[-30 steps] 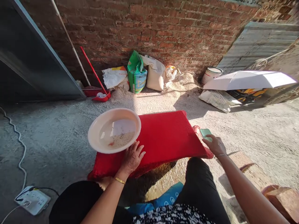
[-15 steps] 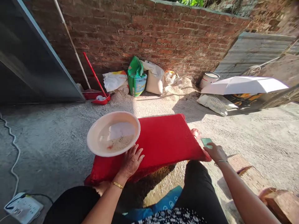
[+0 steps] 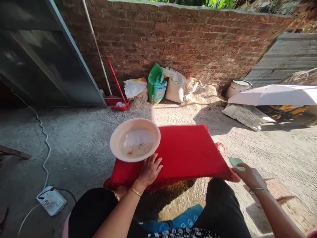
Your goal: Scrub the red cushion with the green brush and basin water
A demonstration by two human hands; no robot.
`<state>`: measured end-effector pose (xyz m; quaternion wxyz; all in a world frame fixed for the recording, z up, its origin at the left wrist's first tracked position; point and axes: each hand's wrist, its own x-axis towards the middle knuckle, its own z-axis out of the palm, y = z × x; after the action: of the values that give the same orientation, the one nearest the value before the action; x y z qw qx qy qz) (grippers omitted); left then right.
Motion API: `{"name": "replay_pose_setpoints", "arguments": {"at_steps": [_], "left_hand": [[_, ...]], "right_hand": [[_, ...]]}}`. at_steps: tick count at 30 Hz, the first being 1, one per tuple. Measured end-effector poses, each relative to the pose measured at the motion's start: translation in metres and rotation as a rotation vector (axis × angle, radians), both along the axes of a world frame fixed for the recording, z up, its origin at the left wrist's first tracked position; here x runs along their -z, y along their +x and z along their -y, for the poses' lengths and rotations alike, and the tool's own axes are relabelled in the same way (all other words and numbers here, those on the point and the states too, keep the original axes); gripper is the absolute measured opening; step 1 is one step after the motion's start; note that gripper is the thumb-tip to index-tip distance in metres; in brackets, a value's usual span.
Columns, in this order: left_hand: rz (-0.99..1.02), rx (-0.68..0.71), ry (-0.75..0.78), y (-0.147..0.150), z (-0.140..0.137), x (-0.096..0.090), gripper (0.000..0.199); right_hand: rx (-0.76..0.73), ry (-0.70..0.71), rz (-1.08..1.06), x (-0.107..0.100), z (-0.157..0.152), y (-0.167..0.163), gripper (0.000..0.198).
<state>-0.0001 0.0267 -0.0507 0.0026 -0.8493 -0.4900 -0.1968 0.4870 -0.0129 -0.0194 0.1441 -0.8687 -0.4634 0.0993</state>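
A pale pink plastic basin (image 3: 116,145) stands on the left part of a low table covered with red fuzzy cloth (image 3: 185,150). Shallow water and small grain-like bits lie in its bottom, along with a reddish spot. My left hand (image 3: 150,170) rests with its fingers spread on the cloth, right beside the basin's near rim. Past the table's right end, my right hand (image 3: 252,178) pinches a flat, pale green rectangular piece (image 3: 235,162). I cannot tell what that piece is.
Sacks, among them a green one (image 3: 156,86), stand against the brick wall (image 3: 193,39) near a sand heap (image 3: 208,96). A red dustpan (image 3: 121,105) is left of them. A white umbrella (image 3: 274,94) lies right. A power strip (image 3: 51,200) with cables sits on the left floor.
The view has turned to the left, so everything sits further right in the picture. Both hands keep about the same places relative to the table, the right one still on the green piece.
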Motion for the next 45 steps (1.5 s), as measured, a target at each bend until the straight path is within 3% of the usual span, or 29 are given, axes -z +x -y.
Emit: {"name": "replay_pose_setpoints", "arguments": {"at_steps": [4, 10, 13, 16, 18, 20, 24, 27, 31, 35, 38, 41, 45], "left_hand": [[-0.006, -0.014, -0.028, -0.001, 0.008, -0.003, 0.034], [-0.062, -0.019, -0.122, -0.010, 0.026, -0.029, 0.022], [-0.117, -0.102, -0.205, -0.019, 0.027, -0.042, 0.022], [-0.146, -0.166, -0.243, -0.025, 0.025, -0.049, 0.022], [-0.144, -0.171, -0.255, -0.027, 0.024, -0.052, 0.020], [-0.136, -0.170, -0.277, -0.028, 0.025, -0.055, 0.019], [-0.099, -0.187, -0.342, -0.033, 0.029, -0.062, 0.020], [-0.060, -0.210, -0.400, -0.042, 0.032, -0.067, 0.023], [0.030, -0.157, -0.467, -0.053, 0.037, -0.079, 0.025], [0.443, 0.027, -0.589, -0.057, 0.039, -0.091, 0.025], [0.673, 0.004, -0.626, -0.058, 0.035, -0.094, 0.023], [0.827, -0.025, -0.720, -0.057, 0.031, -0.093, 0.024], [0.810, -0.026, -0.671, -0.051, 0.030, -0.091, 0.024]], "right_hand": [[-0.073, -0.016, -0.065, -0.010, -0.015, -0.046, 0.051], [-0.357, 0.074, -0.225, -0.023, -0.051, -0.207, 0.045], [-0.458, 0.027, -0.176, -0.024, -0.061, -0.286, 0.040], [-0.524, -0.055, -0.086, -0.021, -0.065, -0.339, 0.040], [-0.570, -0.080, -0.011, -0.019, -0.066, -0.346, 0.041], [-0.565, -0.096, 0.069, -0.018, -0.066, -0.330, 0.042], [-0.344, -0.169, 0.195, -0.027, -0.059, -0.266, 0.045], [-0.275, -0.166, 0.223, -0.038, -0.041, -0.246, 0.045], [-0.514, -0.089, 0.171, -0.040, -0.009, -0.294, 0.037], [-0.843, 0.020, 0.096, -0.028, 0.010, -0.374, 0.030], [-0.959, 0.078, 0.078, -0.017, 0.008, -0.410, 0.029], [-0.941, 0.055, 0.112, -0.014, 0.000, -0.406, 0.032], [-0.687, -0.088, 0.158, -0.019, -0.009, -0.330, 0.035]]}}
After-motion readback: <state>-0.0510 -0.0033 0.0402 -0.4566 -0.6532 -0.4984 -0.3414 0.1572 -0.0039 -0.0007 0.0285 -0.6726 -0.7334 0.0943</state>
